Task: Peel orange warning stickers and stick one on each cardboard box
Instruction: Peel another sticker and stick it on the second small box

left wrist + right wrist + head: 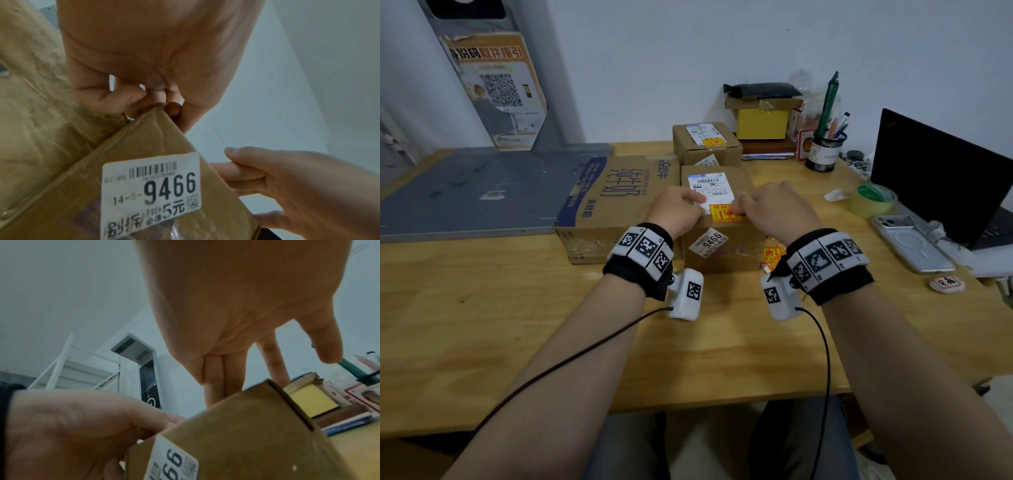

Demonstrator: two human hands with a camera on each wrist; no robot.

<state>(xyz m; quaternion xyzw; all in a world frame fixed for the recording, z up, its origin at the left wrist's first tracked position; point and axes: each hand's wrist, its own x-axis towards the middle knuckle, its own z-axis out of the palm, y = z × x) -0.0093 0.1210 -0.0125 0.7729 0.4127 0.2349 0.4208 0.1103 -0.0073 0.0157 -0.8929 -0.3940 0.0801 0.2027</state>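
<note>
A near cardboard box (726,250) carries an orange warning sticker (724,213) on its top by the front edge. My right hand (743,205) presses the sticker's right end with straight fingers (218,386). My left hand (690,205) sits at the box's front left corner, which pokes between its thumb and curled fingers (133,99). A smaller box (705,145) behind also bears an orange sticker (712,141). The big milk carton (616,198) to the left shows none. Spare orange stickers (774,255) lie on the table by my right wrist.
A laptop (941,178), tape roll (873,200) and phone (912,243) lie at the right. A pen cup (825,150) and a yellow box (762,123) stand at the back. A grey board (476,192) covers the left of the wooden table (688,342).
</note>
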